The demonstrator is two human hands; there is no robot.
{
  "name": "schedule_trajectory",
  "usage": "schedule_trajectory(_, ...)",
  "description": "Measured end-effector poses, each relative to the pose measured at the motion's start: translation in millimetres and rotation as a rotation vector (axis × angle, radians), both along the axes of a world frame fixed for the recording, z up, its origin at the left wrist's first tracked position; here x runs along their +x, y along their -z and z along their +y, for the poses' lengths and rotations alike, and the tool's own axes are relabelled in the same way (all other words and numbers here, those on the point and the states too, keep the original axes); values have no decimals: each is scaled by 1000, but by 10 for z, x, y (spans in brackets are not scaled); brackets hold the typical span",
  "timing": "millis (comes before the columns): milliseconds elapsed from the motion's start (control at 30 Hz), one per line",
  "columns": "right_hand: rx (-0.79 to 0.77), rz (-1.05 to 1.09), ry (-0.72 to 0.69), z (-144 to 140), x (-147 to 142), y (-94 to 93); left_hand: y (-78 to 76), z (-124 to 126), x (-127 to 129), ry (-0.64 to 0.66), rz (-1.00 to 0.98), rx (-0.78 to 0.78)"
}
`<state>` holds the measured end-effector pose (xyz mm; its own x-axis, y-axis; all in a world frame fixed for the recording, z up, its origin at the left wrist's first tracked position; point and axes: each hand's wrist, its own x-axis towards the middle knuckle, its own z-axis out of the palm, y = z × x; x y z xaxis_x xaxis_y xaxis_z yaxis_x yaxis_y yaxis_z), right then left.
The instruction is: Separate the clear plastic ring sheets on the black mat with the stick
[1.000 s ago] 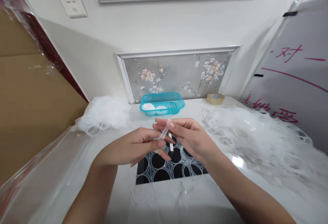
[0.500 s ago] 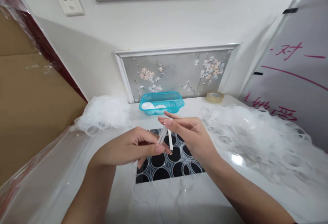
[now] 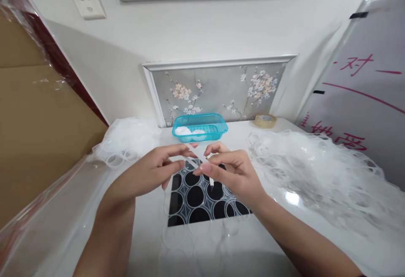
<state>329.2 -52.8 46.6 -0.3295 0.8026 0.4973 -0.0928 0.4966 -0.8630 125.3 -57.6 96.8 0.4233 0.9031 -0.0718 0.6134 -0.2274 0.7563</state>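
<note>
Between my hands is a translucent plastic strip (image 3: pixel 198 154), folded or doubled so that two narrow bands show. My right hand (image 3: pixel 236 169) pinches its lower right end between thumb and fingers. The fingers of my left hand (image 3: pixel 153 169) are bent about the upper left end, with thumb and index finger at the bands. A slim white stick (image 3: pixel 211 181) points down below my right fingers; its upper part is hidden by them. Under the hands lies a black sheet (image 3: pixel 199 215) bearing clear rings (image 3: pixel 195 196), some overlapping its front edge.
A blue plastic basket (image 3: pixel 218 131) with white round pieces (image 3: pixel 182 131) stands against the wall. A tape roll (image 3: pixel 265 120) lies to its right. Heaps of clear ring-shaped plastic lie left (image 3: pixel 126 142) and right (image 3: pixel 322 171). A cardboard box (image 3: pixel 41 133) borders the left side.
My left hand has shifted slightly up and left, its fingers rising. The plastic strip has swung from leaning right to leaning left. My right fingers have moved down to its lower end.
</note>
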Motion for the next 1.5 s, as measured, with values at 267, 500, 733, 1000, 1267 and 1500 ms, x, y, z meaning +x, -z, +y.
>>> schedule_trajectory(267, 105, -304, -70, 81, -38, 33, -38, -221, 109, -51, -298, 67)
schedule_trajectory(500, -35, -63, -9, 92, -62, 95, -25, -151, 115, 71, -78, -98)
schedule_trajectory(733, 13, -139, 35, 29, -45, 75, -69, -123, 21, 125, -66, -92)
schedule_trajectory(1000, -456, 319, -208, 142, -156, 194, 60, -307, 232, 76, 98, 96)
schedule_trajectory(1267, -757, 598, -651, 210, -253, 355, 122, -505, 460, -75, 242, 330)
schedule_trajectory(1500, -587, 455, -430, 447, -167, 356, 38, -381, 289, -193, 79, 209)
